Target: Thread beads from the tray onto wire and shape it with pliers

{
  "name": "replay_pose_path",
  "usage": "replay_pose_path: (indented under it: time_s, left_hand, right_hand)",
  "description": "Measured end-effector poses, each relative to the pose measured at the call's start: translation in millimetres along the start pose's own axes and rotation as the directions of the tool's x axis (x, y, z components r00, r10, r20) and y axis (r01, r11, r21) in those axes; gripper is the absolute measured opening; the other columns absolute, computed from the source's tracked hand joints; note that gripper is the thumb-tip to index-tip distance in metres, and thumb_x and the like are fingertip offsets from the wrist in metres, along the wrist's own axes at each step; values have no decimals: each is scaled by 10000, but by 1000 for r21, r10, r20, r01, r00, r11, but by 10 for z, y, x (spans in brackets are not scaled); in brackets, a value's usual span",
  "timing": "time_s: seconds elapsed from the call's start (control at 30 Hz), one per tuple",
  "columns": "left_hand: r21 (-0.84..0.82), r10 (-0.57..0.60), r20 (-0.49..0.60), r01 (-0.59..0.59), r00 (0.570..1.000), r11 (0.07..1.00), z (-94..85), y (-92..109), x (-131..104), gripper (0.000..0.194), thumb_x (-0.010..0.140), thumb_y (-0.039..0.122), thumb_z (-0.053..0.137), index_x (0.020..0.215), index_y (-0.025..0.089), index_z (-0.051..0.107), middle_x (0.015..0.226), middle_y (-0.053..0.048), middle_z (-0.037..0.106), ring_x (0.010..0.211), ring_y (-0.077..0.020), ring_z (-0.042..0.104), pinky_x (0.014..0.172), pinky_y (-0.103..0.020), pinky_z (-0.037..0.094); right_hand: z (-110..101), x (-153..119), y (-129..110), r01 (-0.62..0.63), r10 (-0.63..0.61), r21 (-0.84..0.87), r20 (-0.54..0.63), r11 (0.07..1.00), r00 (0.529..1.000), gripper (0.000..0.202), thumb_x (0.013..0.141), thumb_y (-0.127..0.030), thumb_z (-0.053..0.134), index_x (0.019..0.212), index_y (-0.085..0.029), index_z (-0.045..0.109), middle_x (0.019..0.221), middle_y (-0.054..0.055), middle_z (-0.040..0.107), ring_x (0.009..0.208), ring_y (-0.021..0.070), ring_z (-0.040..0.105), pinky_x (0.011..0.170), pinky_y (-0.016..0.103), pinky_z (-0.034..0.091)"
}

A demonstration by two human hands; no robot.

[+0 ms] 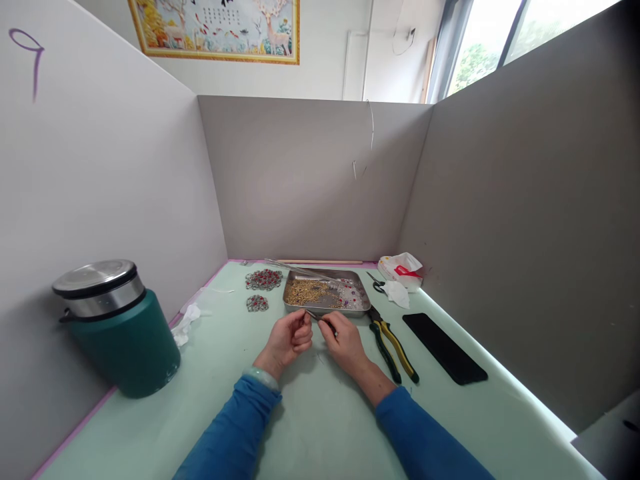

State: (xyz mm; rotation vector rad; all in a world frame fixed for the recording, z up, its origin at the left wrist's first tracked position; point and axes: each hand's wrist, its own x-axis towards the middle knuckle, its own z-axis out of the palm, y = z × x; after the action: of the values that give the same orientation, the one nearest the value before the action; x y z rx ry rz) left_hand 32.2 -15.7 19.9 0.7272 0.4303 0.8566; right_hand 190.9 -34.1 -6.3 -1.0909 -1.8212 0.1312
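My left hand is closed in a pinch just in front of the metal tray; whatever sits between its fingertips is too small to make out. Facing it, my right hand grips a slim dark pointed tool, whose tip reaches the left fingertips. Gold beads fill the tray's left side, with clear, red and purple beads on its right. To the left lie a larger pile of red-and-silver beaded pieces and a smaller pile.
Yellow-and-green pliers and a black phone-like slab lie to the right. Behind them are scissors and a tissue pack. A green lidded flask stands at left. Grey panels enclose the table.
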Motion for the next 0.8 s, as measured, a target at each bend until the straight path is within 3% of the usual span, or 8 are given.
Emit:
replay_pose_path:
  time_s: [0.5, 0.8]
  left_hand:
    - [-37, -23, -11, 23, 1000, 999, -41, -11, 12, 224, 812, 299, 491, 640, 157, 463, 408, 80, 245, 353, -46, 106, 312, -151, 112]
    - [-22, -16, -35, 16, 999, 1000, -62, -30, 22, 232, 816, 299, 467, 628, 168, 435, 406, 81, 235, 353, -49, 96, 315, -160, 101]
  right_hand:
    - [44, -12, -22, -7, 10, -145, 19, 989, 1000, 242, 923, -289, 416, 772, -180, 570, 733, 37, 576, 717, 158, 539, 667, 259, 367]
    - [81, -16, -15, -62, 68, -113, 50, 992, 996, 257, 926, -294, 397, 750, -189, 551, 722, 25, 575, 695, 146, 542, 644, 240, 362]
